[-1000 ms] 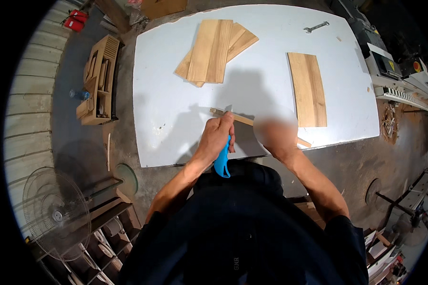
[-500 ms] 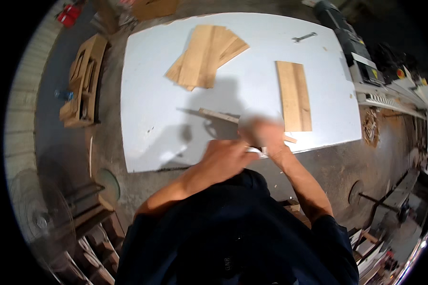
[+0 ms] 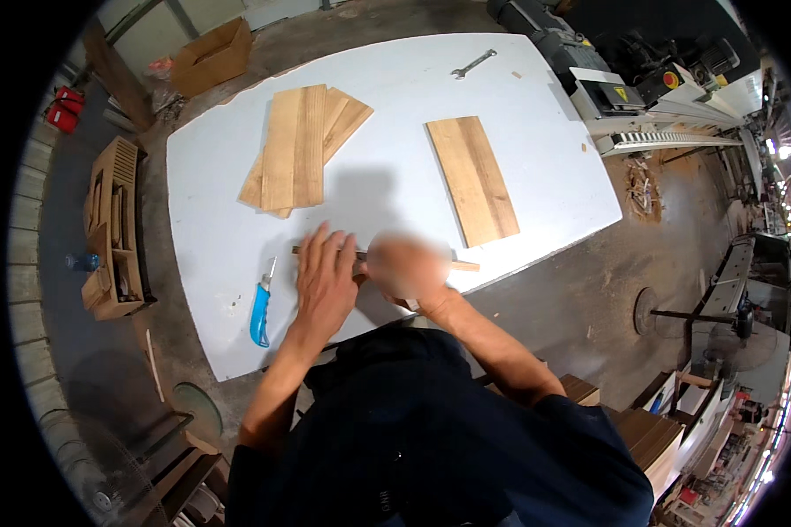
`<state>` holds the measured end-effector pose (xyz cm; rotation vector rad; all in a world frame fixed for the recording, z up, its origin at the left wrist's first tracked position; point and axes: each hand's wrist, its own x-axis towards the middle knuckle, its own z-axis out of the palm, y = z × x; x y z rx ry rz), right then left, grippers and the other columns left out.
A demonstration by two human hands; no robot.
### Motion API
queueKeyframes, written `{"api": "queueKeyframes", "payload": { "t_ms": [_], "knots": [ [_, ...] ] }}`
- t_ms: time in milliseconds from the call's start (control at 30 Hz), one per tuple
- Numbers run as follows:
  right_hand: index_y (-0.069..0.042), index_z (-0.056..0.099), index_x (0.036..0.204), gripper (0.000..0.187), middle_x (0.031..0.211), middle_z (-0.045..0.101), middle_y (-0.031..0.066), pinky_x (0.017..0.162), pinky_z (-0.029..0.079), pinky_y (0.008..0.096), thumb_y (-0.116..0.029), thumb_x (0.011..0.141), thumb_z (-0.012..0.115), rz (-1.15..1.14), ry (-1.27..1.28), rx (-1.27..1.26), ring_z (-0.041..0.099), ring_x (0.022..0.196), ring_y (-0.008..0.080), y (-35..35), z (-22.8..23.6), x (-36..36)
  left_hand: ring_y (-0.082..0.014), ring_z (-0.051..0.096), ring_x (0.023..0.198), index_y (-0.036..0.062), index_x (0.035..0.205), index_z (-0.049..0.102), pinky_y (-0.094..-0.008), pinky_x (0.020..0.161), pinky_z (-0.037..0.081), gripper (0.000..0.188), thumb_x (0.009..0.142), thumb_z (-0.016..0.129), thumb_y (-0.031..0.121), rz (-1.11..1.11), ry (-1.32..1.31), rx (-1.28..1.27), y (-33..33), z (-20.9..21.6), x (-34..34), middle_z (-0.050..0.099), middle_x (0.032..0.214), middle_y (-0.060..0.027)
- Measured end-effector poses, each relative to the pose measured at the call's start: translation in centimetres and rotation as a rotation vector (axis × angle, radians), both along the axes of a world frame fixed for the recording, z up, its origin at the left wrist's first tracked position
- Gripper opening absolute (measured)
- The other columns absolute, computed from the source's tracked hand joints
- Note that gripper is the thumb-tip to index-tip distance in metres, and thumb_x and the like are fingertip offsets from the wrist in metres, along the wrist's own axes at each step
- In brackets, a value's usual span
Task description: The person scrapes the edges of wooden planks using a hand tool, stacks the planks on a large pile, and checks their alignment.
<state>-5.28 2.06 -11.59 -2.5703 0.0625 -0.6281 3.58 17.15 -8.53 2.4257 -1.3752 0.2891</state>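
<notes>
My left hand [image 3: 325, 279] lies flat with fingers spread on a thin wooden strip [image 3: 464, 264] near the front edge of the white table [image 3: 395, 88]. My right hand [image 3: 406, 268] is blurred and rests on the same strip just to the right; its grip is unclear. A blue utility knife [image 3: 260, 312] lies on the table just left of my left hand, touched by neither hand.
A stack of wooden boards [image 3: 297, 145] lies at the table's back left and a single board [image 3: 473, 178] at the right. A wrench [image 3: 474, 63] sits at the far edge. A wooden crate [image 3: 114, 228] stands on the floor at left, machines at right.
The blue knife, held in my left hand a second ago, now lies on the table. My left hand has flattened onto the strip.
</notes>
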Motion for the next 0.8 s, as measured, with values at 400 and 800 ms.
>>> {"api": "queueKeyframes", "payload": {
  "t_ms": [400, 800],
  "knots": [
    [-0.004, 0.048, 0.068, 0.043, 0.064, 0.048, 0.0035, 0.058, 0.037, 0.0309, -0.028, 0.103, 0.039, -0.047, 0.075, 1.091, 0.042, 0.06, 0.0153, -1.1, 0.6, -0.8, -0.0264, 0.06, 0.07, 0.0082, 0.075, 0.058, -0.0388, 0.063, 0.041, 0.009, 0.071, 0.066, 0.007, -0.203, 0.142, 0.048, -3.2, -3.2, 2.1, 0.059, 0.068, -0.0069],
    [-0.012, 0.048, 0.06, 0.049, 0.059, 0.039, -0.002, 0.062, 0.042, 0.028, -0.042, 0.099, 0.045, -0.671, -0.879, 0.749, 0.039, 0.057, 0.0113, -24.8, 24.0, -38.9, -0.0304, 0.063, 0.079, 0.0071, 0.08, 0.06, -0.044, 0.068, 0.045, 0.027, 0.074, 0.074, 0.03, -0.066, 0.255, 0.285, -5.8, -1.7, 3.4, 0.065, 0.08, -0.0109]
  ]
}}
